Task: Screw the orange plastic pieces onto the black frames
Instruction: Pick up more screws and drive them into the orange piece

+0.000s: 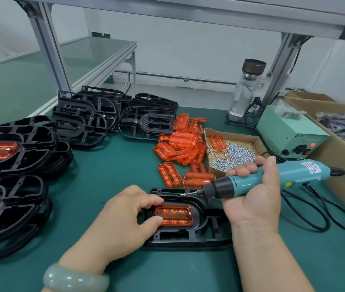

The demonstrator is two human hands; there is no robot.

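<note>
Green bench (114, 165), hands (125, 211) (253, 199) round piece (175, 214), screwdriver (306, 171)

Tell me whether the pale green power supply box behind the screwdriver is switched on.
On, it seems: a small red lamp glows on the pale green power supply box.

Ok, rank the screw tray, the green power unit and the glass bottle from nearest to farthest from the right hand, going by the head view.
1. The screw tray, just beyond the right hand and its fingertips.
2. The green power unit, farther back on the right.
3. The glass bottle, upright near the table's back edge.
</note>
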